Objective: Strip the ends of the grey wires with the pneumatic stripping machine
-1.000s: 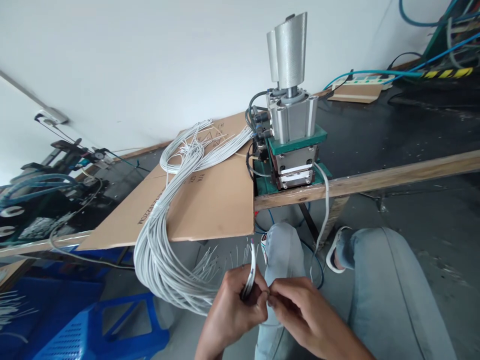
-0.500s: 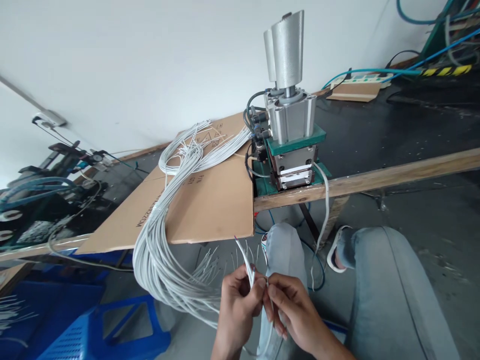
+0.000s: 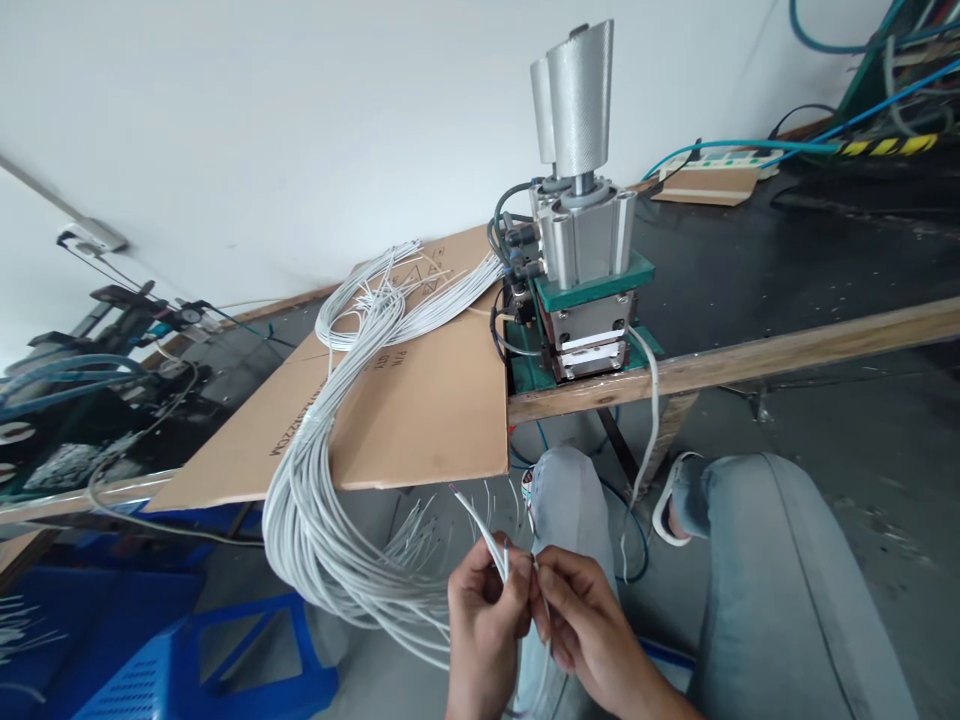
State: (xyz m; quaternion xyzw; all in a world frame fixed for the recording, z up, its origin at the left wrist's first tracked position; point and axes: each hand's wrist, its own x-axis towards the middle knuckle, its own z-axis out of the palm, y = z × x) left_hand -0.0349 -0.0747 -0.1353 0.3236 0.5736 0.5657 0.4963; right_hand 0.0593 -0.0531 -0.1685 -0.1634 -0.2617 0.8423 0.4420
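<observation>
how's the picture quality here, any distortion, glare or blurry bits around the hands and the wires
Head view: even, soft light, no hard shadows; wide-angle bend tilts the bench edge and stretches the corners. Mild sheen on the metal cylinder, no blown glare. Left hand and right hand are fairly sharp; the thin wire ends they pinch look slightly soft. The grey wire bundle reads clearly.

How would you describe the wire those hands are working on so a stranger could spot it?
Start at the cardboard sheet on the bench, where a big bundle of grey wires droops off the front edge. Below it, the left hand and right hand pinch one thin wire, sticking up alone.
</observation>
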